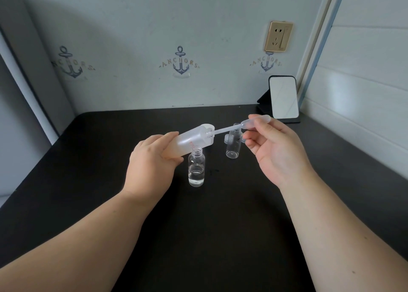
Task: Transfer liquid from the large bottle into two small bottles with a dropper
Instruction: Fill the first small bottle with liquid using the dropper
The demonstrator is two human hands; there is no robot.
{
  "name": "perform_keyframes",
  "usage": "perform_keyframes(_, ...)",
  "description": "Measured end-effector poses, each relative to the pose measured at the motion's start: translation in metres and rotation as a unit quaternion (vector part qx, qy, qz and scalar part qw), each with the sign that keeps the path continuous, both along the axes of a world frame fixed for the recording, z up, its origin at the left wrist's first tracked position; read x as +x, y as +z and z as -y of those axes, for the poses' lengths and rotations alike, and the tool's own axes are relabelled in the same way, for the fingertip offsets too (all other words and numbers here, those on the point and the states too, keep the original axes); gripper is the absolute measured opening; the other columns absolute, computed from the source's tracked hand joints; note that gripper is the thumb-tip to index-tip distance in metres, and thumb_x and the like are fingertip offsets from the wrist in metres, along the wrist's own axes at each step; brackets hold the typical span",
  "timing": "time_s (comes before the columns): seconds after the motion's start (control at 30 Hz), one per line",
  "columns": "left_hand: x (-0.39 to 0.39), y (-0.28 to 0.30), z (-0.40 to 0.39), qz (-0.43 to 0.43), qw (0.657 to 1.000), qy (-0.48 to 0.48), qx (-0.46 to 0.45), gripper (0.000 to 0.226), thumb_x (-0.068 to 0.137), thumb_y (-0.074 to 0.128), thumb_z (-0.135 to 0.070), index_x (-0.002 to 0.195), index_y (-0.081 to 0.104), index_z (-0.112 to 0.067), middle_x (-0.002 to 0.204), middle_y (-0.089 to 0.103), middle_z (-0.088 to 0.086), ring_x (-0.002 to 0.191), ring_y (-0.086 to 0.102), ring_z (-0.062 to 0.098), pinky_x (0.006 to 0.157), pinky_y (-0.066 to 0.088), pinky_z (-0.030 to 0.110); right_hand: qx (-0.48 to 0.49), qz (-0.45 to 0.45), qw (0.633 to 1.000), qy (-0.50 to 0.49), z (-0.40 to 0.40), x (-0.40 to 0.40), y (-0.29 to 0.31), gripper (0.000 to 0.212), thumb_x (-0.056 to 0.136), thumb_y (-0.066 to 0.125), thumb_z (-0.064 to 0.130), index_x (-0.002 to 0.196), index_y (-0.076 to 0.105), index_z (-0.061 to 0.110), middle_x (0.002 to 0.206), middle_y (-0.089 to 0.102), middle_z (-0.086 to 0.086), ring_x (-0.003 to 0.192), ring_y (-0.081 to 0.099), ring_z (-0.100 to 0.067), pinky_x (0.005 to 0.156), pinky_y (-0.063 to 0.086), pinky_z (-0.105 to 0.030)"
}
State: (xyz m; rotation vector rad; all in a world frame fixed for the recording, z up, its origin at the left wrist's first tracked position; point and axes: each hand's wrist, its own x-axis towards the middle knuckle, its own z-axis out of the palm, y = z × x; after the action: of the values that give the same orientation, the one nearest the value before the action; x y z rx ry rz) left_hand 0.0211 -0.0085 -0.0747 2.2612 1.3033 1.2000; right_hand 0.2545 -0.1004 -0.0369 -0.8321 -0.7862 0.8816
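left hand (152, 159) grips the tilted big bottle (192, 140); right hand (273, 146) pinches the dropper (240, 126) bulb, tip in the neck. keep the tilt steady, release the bulb slowly.

Frosted, translucent plastic gives the large bottle (194, 139) a matt, milky skin where the left hand (152, 159) grips its lower body. At its clear neck, the dropper (240, 126) shows soft, semi-clear plastic, its bulb pinched in the right hand (273, 148). Just below the gripped bottle, a small bottle (196, 169) stands glossy and clear, glass or plastic impossible to tell, with clear liquid at its base. Behind the dropper, a second small bottle (233, 145) shares that clear gloss. The table (198, 236) beneath is matt black, faintly textured. Beyond the right hand, a mirror (283, 97) gleams smooth on a black stand.
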Motion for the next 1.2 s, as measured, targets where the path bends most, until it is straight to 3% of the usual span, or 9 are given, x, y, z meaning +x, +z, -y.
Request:
perform_keyframes(0.1, -0.001, 0.001, 0.0, -0.002, 1.0, 0.002, 0.0, 0.058, 0.081, 0.08, -0.014, 0.135, 0.063, -0.025, 0.123, 0.064, -0.006, 0.113, 0.055, 0.024, 0.103, 0.043, 0.041, -0.005, -0.018, 1.0, -0.011, 0.0, 0.004, 0.001, 0.011, 0.084, 0.072, 0.02, 0.083, 0.081, 0.014, 0.09, 0.076, -0.006, 0.07, 0.067, -0.016, 0.068, 0.055, -0.024)
perform_keyframes(0.37, -0.001, 0.0, 0.0, -0.014, 1.0, 0.004, -0.001, 0.058, 0.082, 0.08, -0.014, 0.135, 0.062, -0.026, 0.123, 0.064, -0.006, 0.114, 0.054, 0.024, 0.099, 0.039, 0.032, -0.006, -0.068, 0.997, -0.044, 0.0, 0.019, -0.003, 0.015, 0.093, 0.069, 0.022, 0.096, 0.078, 0.011, 0.089, 0.073, -0.003, 0.071, 0.066, -0.016, 0.064, 0.054, -0.025)
perform_keyframes(0.57, -0.003, 0.0, -0.001, -0.002, 1.0, 0.007, -0.012, 0.058, 0.082, 0.08, -0.014, 0.136, 0.062, -0.026, 0.123, 0.063, -0.007, 0.115, 0.054, 0.024, 0.102, 0.042, 0.039, 0.016, -0.136, 0.988, -0.07, 0.0, 0.028, -0.001, 0.018, 0.096, 0.067, 0.024, 0.098, 0.075, 0.008, 0.083, 0.073, -0.001, 0.069, 0.067, -0.014, 0.064, 0.054, -0.024)
perform_keyframes(0.7, -0.003, -0.001, -0.001, 0.014, 1.0, 0.009, -0.012, 0.058, 0.082, 0.079, -0.014, 0.135, 0.062, -0.026, 0.118, 0.062, -0.011, 0.113, 0.055, 0.02, 0.098, 0.042, 0.033, 0.028, -0.195, 0.976, -0.094, 0.001, 0.032, 0.0, 0.021, 0.097, 0.068, 0.022, 0.106, 0.071, 0.004, 0.078, 0.072, -0.002, 0.067, 0.066, -0.014, 0.065, 0.054, -0.023)
perform_keyframes(0.8, -0.003, -0.001, -0.002, 0.032, 0.999, 0.016, -0.029, 0.055, 0.084, 0.078, -0.02, 0.135, 0.06, -0.03, 0.111, 0.057, -0.019, 0.107, 0.053, 0.01, 0.091, 0.039, 0.024, 0.036, -0.207, 0.972, -0.105, 0.003, 0.034, 0.001, 0.017, 0.098, 0.067, 0.02, 0.09, 0.074, 0.005, 0.077, 0.072, -0.001, 0.067, 0.066, -0.013, 0.066, 0.054, -0.022)
perform_keyframes(0.87, -0.003, -0.001, -0.003, 0.048, 0.998, 0.019, -0.041, 0.051, 0.085, 0.076, -0.024, 0.132, 0.06, -0.035, 0.105, 0.057, -0.022, 0.099, 0.05, 0.002, 0.082, 0.036, 0.016, 0.039, -0.217, 0.969, -0.111, 0.004, 0.035, 0.002, 0.026, 0.098, 0.067, 0.018, 0.076, 0.076, 0.007, 0.078, 0.073, 0.0, 0.068, 0.066, -0.012, 0.067, 0.053, -0.022)
perform_keyframes(0.93, -0.004, -0.001, -0.004, 0.054, 0.997, 0.018, -0.048, 0.044, 0.086, 0.073, -0.028, 0.126, 0.059, -0.04, 0.1, 0.057, -0.022, 0.09, 0.051, 0.001, 0.074, 0.034, 0.013, 0.046, -0.229, 0.966, -0.114, 0.004, 0.034, 0.003, 0.028, 0.097, 0.067, 0.016, 0.073, 0.075, 0.007, 0.078, 0.074, 0.0, 0.067, 0.066, -0.012, 0.067, 0.053, -0.021)
perform_keyframes(1.03, -0.004, 0.0, -0.004, 0.071, 0.995, 0.012, -0.063, 0.034, 0.087, 0.072, -0.032, 0.113, 0.056, -0.046, 0.096, 0.06, -0.022, 0.09, 0.055, -0.001, 0.069, 0.038, 0.018, 0.049, -0.243, 0.963, -0.104, 0.004, 0.033, 0.003, 0.02, 0.097, 0.068, 0.016, 0.082, 0.073, 0.004, 0.076, 0.074, -0.002, 0.064, 0.064, -0.013, 0.064, 0.052, -0.022)
perform_keyframes(1.2, -0.003, 0.002, -0.002, 0.104, 0.99, 0.002, -0.099, 0.039, 0.087, 0.073, -0.037, 0.096, 0.048, -0.066, 0.096, 0.06, -0.031, 0.087, 0.063, 0.006, 0.074, 0.051, 0.03, 0.044, -0.211, 0.973, -0.088, 0.002, 0.031, 0.003, 0.033, 0.098, 0.066, 0.018, 0.068, 0.077, 0.008, 0.075, 0.072, 0.0, 0.062, 0.061, -0.011, 0.063, 0.051, -0.021)
